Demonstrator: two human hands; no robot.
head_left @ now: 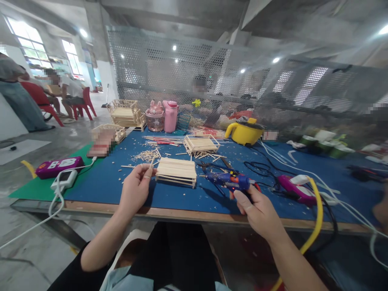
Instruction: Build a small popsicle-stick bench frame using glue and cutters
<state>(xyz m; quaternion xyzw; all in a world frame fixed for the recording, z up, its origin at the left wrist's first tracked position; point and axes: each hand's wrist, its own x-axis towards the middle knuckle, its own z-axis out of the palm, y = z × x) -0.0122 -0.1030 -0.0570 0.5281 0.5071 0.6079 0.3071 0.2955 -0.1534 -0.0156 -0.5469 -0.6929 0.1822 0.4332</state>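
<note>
A small wooden stick model (pixel 176 169) with a slatted top stands on the blue tabletop in front of me. At its left end is my left hand (pixel 140 184), thumb and fingers pinched on a short upright wooden stick (pixel 152 163). My right hand (pixel 256 206) is wrapped round the handle of a blue glue gun (pixel 228 180), whose nozzle points left toward the model's right side, a small gap apart. A second stick model (pixel 201 144) stands just behind, with loose sticks (pixel 148 155) and scraps to its left.
Finished stick frames (pixel 125 113), a pink bottle (pixel 170 116) and a yellow pot (pixel 246 133) stand at the back. Purple power strips (pixel 295 190) with cables lie right and left. A perforated metal screen (pixel 169 68) rises behind; people sit beyond.
</note>
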